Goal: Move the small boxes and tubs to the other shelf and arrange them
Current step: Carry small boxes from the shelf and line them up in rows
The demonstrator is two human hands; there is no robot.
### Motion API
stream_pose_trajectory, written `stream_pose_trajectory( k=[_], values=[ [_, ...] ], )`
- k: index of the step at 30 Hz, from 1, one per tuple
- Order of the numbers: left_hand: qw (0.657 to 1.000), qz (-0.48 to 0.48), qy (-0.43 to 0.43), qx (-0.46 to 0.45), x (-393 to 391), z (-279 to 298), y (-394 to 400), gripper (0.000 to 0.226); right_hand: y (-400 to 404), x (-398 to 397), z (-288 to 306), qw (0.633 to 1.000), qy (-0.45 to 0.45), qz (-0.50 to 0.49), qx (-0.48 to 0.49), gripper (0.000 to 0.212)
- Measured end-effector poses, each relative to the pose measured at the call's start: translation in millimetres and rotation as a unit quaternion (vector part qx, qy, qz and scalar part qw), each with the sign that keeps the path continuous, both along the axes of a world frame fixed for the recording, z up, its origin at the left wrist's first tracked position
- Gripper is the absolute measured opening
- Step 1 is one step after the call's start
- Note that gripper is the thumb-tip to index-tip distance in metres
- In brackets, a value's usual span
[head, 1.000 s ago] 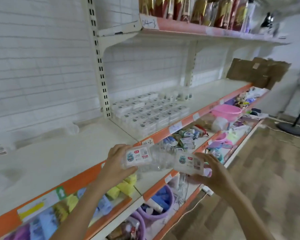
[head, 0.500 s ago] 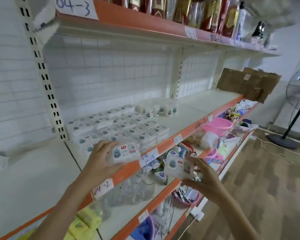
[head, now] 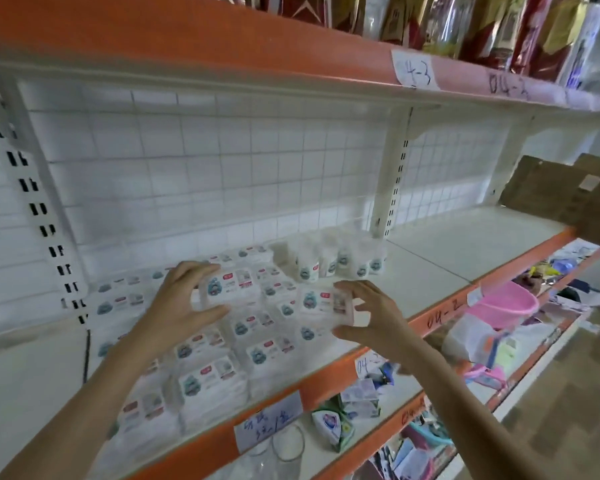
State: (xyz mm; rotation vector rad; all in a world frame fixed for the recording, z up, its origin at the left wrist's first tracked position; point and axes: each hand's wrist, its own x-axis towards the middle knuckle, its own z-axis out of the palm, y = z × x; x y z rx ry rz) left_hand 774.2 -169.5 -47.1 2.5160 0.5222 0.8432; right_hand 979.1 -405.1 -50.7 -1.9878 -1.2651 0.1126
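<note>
My left hand [head: 184,303] grips a small clear box [head: 231,284] with a white label, held just above the rows of several like boxes [head: 222,344] laid flat on the white shelf [head: 430,268]. My right hand [head: 374,317] holds a second small box [head: 324,303] by its right end, over the right edge of those rows. Behind the boxes stands a cluster of several small round tubs [head: 336,261] with blue labels. Whether either held box touches the stack below, I cannot tell.
An orange shelf lip [head: 326,382] with paper tags runs along the front. Torn cardboard [head: 565,199] lies at the shelf's right end. A pink basin [head: 503,303] and mixed goods fill the lower shelves. Packaged bottles [head: 465,26] stand on the shelf above.
Both hands have carried their boxes up and forward from below the shelf lip to over the rows of boxes. The camera has swung right and closer to the shelf.
</note>
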Motion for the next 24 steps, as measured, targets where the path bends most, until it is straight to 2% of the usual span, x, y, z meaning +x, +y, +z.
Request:
stream_pose_trajectory(
  k=[7,13,19,24],
  values=[
    [0.990,0.109,0.084,-0.013,37.0,-0.5,43.5,0.067,91.0,70.4,5.9,0.993,0.012,0.113,-0.026,0.067],
    [0.971,0.159,0.175,-0.032,55.8,-6.9,42.9,0.085,159.6,105.8,2.4,0.977,0.036,0.184,-0.106,0.071],
    [0.946,0.222,0.234,0.022,64.8,-10.6,39.1,0.072,193.3,112.8,-12.8,0.955,0.021,0.257,-0.146,0.072],
    [0.934,0.259,0.245,0.032,65.8,-14.4,35.6,0.059,197.7,114.4,-20.2,0.949,0.008,0.293,-0.114,0.052]
  ],
)
